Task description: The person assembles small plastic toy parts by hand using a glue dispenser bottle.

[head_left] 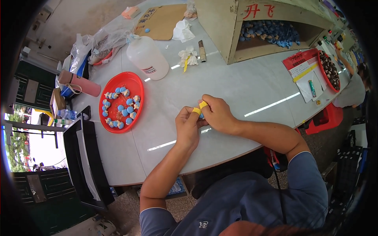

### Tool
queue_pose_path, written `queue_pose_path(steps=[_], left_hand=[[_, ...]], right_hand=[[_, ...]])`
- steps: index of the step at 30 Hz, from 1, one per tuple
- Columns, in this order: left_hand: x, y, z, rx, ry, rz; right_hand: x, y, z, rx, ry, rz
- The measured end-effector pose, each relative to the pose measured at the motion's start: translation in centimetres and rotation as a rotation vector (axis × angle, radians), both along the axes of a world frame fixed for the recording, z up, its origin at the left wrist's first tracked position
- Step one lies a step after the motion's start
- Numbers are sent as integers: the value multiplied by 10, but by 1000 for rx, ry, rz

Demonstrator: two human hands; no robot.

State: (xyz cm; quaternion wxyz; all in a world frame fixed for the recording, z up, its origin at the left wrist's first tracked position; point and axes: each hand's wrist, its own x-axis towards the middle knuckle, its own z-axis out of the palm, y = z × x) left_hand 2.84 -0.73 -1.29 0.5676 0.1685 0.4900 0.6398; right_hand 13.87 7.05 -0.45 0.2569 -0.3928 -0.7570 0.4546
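My left hand and my right hand meet above the table, both with fingers pinched together. Yellow tape wraps the thumb of each. Between the fingertips shows a small blue piece, mostly hidden by the fingers; its full shape cannot be made out. To the left, a round red tray holds several small blue rounded pieces with cream-coloured parts, laid out around its inside.
Behind the tray stand a white plastic jug and a pink bottle. Farther back are crumpled tissue and cardboard. An open box holds blue pieces. Another red tray is at right, near a person. A black bin stands left.
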Motion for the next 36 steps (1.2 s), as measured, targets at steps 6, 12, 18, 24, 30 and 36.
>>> queue_pose_path(steps=[6,12,18,24,30,36], left_hand=[[-6,5,7,-122,-22,37],[-10,8,12,-72,-93,19],[-8,6,3,-34,6,-3],[-1,2,2,9,57,27],[-1,3,2,30,50,51],[-2,9,5,30,139,111]], right_hand=[[-3,4,3,-52,46,5],[6,11,-13,-155,134,65],[6,7,-8,-154,157,33],[1,-3,-9,22,65,-15],[-2,-5,-8,87,72,-40],[-3,10,-11,10,131,1]])
